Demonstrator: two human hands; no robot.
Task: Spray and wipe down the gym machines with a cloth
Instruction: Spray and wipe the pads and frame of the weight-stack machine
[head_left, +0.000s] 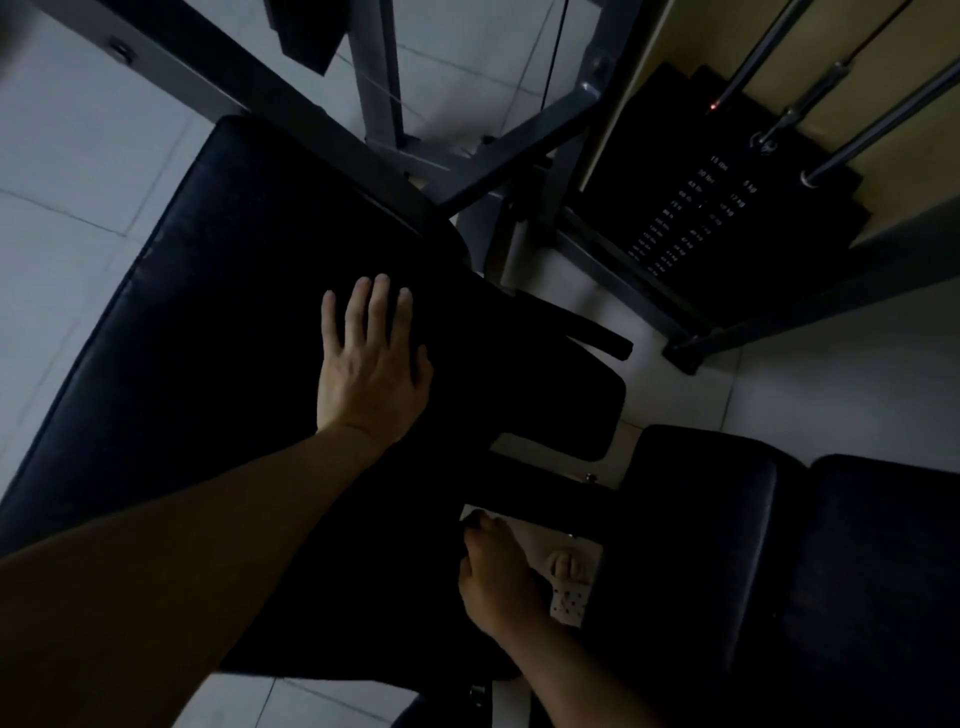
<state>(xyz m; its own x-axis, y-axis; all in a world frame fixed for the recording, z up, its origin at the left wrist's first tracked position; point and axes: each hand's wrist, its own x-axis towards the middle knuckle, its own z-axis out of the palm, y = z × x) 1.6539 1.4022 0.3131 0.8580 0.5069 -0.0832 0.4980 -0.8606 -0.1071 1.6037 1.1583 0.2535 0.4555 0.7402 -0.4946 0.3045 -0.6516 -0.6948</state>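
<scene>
On the black seat pad of the gym machine my left hand lay flat, fingers straight and slightly spread. My right hand curled at the pad's near edge; whether it gripped a cloth I could not tell. Its weight stack stood beyond, on pale floor tiles

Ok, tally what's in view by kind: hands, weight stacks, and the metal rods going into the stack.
Hands: 2 (left hand, right hand)
Weight stack: 1
Metal rods: 3
Total: 6
</scene>
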